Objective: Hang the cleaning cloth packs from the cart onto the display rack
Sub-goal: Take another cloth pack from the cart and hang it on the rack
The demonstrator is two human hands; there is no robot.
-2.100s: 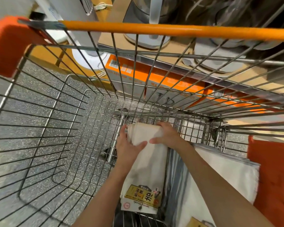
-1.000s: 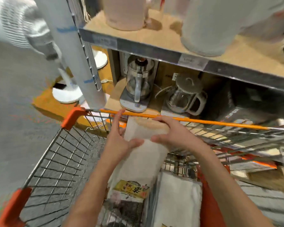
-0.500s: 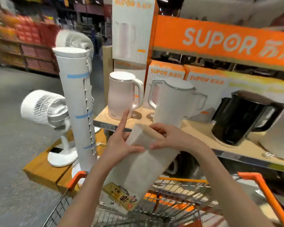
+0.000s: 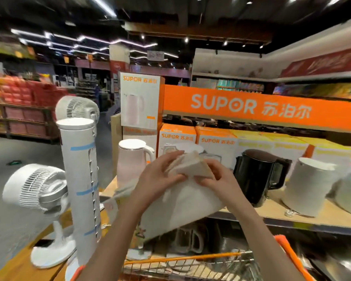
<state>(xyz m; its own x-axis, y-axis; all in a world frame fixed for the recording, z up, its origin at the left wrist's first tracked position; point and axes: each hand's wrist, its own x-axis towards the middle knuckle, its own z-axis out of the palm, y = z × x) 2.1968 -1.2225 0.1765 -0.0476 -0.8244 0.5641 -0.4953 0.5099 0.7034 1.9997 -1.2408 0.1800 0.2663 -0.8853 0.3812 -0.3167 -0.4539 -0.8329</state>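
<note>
Both hands, left hand [image 4: 160, 175] and right hand [image 4: 217, 179], grip one cleaning cloth pack [image 4: 182, 201] by its top, above the cart [image 4: 190, 262]. No display rack hook shows, so hanging seems not yet done.

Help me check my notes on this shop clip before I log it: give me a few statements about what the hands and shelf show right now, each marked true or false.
1. Both the left hand and the right hand grip the top of the cleaning cloth pack. True.
2. The pack lies in the cart. False: it is held up above the cart, in front of the shelf.
3. A black kettle stands on the shelf to the right of the hands. True.
4. The tower fan is black. False: it is white with blue marks.
5. The orange sign reads SUPOR. True.
</note>
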